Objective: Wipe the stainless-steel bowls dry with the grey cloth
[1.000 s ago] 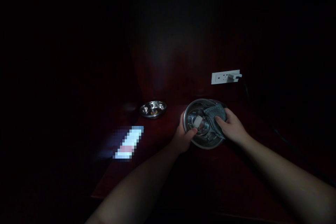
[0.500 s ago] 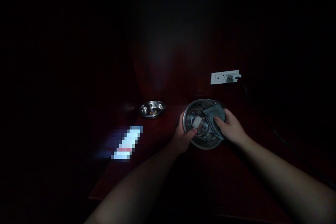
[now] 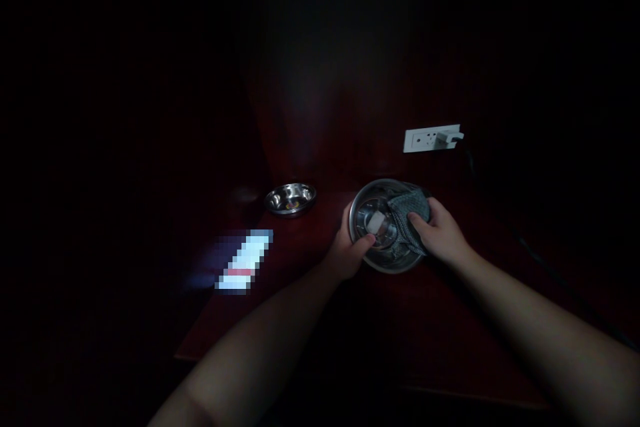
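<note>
In a very dark room, a shiny steel bowl is tilted toward me over a dark red table. My left hand grips its left rim, thumb over the edge. My right hand presses a grey cloth against the inside of the bowl's right wall, fingers closed on it. A pale reflection shows in the bowl's bottom.
A second, smaller steel bowl stands on the table to the left. A lit, blurred screen lies near the table's left edge. A white wall socket with a plug and dark cable sits behind.
Both hands and the bowl sit slightly higher in view than before. The cloth stays pressed in the bowl's right side; the grip is unchanged.
</note>
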A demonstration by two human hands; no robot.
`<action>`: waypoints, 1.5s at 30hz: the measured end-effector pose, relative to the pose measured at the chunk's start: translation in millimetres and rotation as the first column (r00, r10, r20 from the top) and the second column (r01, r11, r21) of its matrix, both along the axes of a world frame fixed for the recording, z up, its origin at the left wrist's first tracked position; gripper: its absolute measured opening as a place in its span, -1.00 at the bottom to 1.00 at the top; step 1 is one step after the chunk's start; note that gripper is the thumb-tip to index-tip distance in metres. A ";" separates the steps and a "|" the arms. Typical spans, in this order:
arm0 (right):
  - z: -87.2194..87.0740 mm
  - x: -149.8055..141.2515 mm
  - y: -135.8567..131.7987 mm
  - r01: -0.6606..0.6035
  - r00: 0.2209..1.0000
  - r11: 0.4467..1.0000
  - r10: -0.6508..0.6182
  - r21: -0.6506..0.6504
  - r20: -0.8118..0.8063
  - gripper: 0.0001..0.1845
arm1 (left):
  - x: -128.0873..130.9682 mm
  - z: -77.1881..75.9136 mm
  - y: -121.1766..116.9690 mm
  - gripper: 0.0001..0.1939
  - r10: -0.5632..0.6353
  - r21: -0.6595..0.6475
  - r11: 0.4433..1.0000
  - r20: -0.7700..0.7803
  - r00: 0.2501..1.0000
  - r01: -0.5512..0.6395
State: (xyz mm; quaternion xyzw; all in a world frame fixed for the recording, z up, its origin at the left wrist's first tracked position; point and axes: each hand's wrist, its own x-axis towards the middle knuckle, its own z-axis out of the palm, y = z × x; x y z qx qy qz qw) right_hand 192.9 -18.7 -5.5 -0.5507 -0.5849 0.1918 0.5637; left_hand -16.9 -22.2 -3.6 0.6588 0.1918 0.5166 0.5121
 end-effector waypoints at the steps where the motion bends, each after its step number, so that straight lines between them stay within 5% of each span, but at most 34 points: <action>1: -0.1 0.1 0.0 0.002 1.000 1.000 -0.002 0.001 0.003 -0.77 | -0.1 0.3 -0.2 -0.28 -0.001 0.001 1.000 0.000 1.000 0.001; 45: 2.5 -5.1 -1.5 -0.075 0.991 0.997 0.077 0.020 -0.113 -0.75 | -0.5 1.5 -1.9 -0.27 -0.005 -0.058 0.998 0.042 0.999 0.007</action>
